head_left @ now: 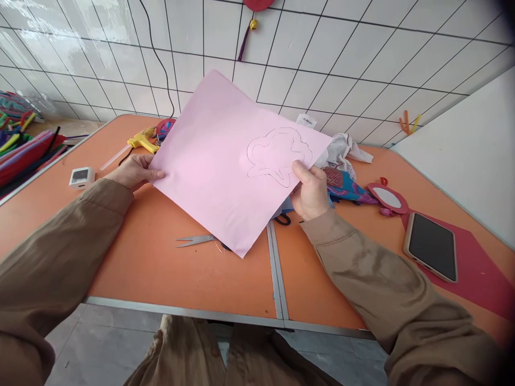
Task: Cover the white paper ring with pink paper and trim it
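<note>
A pink sheet of paper [201,155] is held up at a slant above the orange table [161,273]. Dark outlines of a wavy, flower-like shape are drawn on its right part. My left hand [134,172] pinches the left corner, thumb on top. At the right edge, my right hand [311,187] grips the sheet with its thumb beside the drawing; its other fingers are behind the paper. Scissors [197,240] lie on the table with open blades showing, partly covered by the sheet. A black loop handle [284,219] shows near my right hand.
At the left are a yellow glue gun [144,140], a small white device [82,177] and colourful craft sticks [30,153]. On the right lie patterned fabric [346,185], a red-rimmed oval piece [388,197], and a phone [432,245] on red sheet material [478,273]. A tiled wall [341,64] stands behind.
</note>
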`<state>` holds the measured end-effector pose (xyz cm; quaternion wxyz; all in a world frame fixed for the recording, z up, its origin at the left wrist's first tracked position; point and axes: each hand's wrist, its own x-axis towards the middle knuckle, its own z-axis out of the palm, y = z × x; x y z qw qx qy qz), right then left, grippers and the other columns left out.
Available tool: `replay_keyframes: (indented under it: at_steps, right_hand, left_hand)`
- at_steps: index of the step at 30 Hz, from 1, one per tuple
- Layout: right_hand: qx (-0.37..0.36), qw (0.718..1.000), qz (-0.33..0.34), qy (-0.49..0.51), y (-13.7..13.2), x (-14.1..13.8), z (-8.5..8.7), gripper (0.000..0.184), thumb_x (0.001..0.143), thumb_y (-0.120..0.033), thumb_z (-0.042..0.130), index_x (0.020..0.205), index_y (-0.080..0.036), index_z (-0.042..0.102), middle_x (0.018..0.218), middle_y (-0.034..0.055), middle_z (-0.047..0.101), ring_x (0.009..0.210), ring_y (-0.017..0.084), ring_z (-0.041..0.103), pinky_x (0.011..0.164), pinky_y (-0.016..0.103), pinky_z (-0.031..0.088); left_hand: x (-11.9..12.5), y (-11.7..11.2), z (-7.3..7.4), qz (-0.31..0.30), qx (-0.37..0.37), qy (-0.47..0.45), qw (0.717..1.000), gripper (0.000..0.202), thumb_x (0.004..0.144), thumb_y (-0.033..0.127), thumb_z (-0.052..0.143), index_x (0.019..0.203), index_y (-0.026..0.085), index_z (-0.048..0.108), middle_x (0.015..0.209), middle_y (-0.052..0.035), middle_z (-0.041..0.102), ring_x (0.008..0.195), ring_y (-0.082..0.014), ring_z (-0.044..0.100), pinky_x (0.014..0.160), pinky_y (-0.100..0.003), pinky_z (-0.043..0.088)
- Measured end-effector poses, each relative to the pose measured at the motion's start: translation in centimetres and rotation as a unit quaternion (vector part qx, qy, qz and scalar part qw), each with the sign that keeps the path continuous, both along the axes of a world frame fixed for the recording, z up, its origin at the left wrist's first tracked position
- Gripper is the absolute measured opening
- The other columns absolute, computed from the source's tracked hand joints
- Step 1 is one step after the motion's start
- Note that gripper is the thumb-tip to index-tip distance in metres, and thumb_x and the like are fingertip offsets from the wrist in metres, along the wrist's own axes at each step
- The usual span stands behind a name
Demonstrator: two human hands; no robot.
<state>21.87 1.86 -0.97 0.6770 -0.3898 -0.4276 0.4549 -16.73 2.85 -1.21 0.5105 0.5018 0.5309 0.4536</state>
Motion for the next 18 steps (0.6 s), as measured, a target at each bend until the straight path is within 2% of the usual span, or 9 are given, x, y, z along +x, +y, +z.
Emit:
replay_keyframes:
  at_steps: [2,4,6,9,12,18]
  right_hand:
    - [-0.028,0.998,0.009,-0.049,-0.1,0.1,0.1,0.029,0.063,-0.04,0.078,0.066,-0.018,0.059,0.051,-0.0025,0.054,0.044,0.01,0.042,0.036,0.025,0.03]
    - [-0.043,0.995,0.009,-0.088,-0.2,0.2,0.1,0.028,0.063,-0.034,0.08,0.06,-0.018,0.057,0.045,-0.0044,0.049,0.04,0.007,0.036,0.035,0.024,0.024]
    - [-0.04,0.993,-0.001,-0.107,-0.3,0.2,0.1,0.028,0.063,-0.025,0.081,0.053,-0.017,0.055,0.043,-0.0049,0.047,0.039,0.007,0.037,0.036,0.024,0.025]
    - [-0.038,0.992,-0.002,-0.124,-0.5,0.1,0.2,0.03,0.065,-0.022,0.08,0.05,-0.016,0.055,0.042,-0.0049,0.047,0.038,0.006,0.038,0.036,0.024,0.026]
    - [-0.046,0.992,0.017,-0.118,-0.8,-0.1,0.5,0.032,0.066,-0.026,0.081,0.051,-0.017,0.054,0.042,-0.0052,0.046,0.037,0.006,0.038,0.036,0.023,0.025]
    - [-0.067,0.992,0.051,-0.092,-1.0,-0.3,0.8,0.037,0.059,-0.036,0.084,0.052,-0.018,0.052,0.042,-0.0071,0.042,0.037,0.004,0.034,0.034,0.02,0.022]
  left_hand:
    - [0.0,0.0,0.1,0.01,0.014,-0.008,1.0,0.047,0.04,0.025,0.095,0.081,0.015,0.076,0.072,-0.005,0.075,0.065,-0.0194,0.068,0.069,-0.036,0.059]
    - [-0.1,0.0,0.2,0.02,0.035,-0.012,0.999,0.042,0.042,0.025,0.094,0.078,0.014,0.076,0.071,-0.0043,0.073,0.063,-0.018,0.066,0.068,-0.035,0.059]
    - [-0.4,0.0,0.2,0.03,0.052,-0.006,0.998,0.036,0.044,0.023,0.093,0.074,0.014,0.075,0.068,-0.0042,0.071,0.062,-0.0172,0.064,0.068,-0.036,0.059]
    - [-0.9,0.2,0.2,0.045,0.055,0.005,0.997,0.033,0.047,0.019,0.091,0.074,0.014,0.073,0.067,-0.0048,0.069,0.071,-0.0213,0.066,0.074,-0.039,0.059]
    - [-1.3,0.2,0.0,0.056,0.053,-0.01,0.997,0.032,0.05,0.021,0.089,0.075,0.016,0.071,0.068,-0.0055,0.068,0.085,-0.0272,0.068,0.081,-0.042,0.058]
    - [-1.2,0.1,-0.3,0.068,0.071,-0.069,0.993,0.037,0.052,0.038,0.088,0.076,0.018,0.069,0.08,-0.0101,0.073,0.1,-0.0373,0.067,0.092,-0.051,0.055]
